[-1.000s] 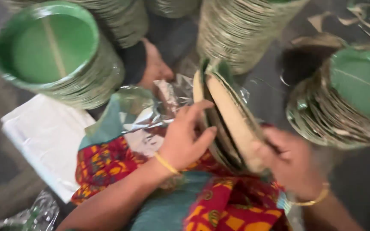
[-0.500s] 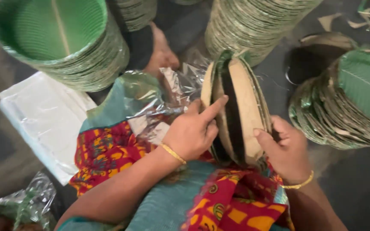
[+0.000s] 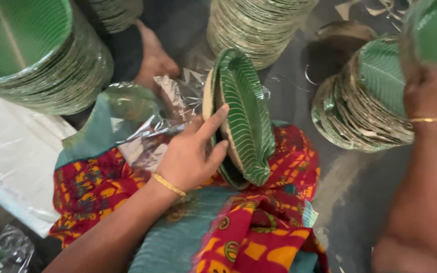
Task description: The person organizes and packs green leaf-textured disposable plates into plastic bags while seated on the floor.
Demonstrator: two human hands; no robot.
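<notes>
Two hands working among green leaf plates

Left hand is gripping a small stack of green paper plates upright on edge over the lap. Right hand is closing on another green plate above the right-side stack.

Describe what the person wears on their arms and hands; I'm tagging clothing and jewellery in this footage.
Both forearms are bare, with no sleeves in view and no gloves. The left hand has a thin gold-coloured bangle at the wrist. The right hand has a similar slim gold-coloured bangle at its wrist. No rings or watch can be made out.
</notes>
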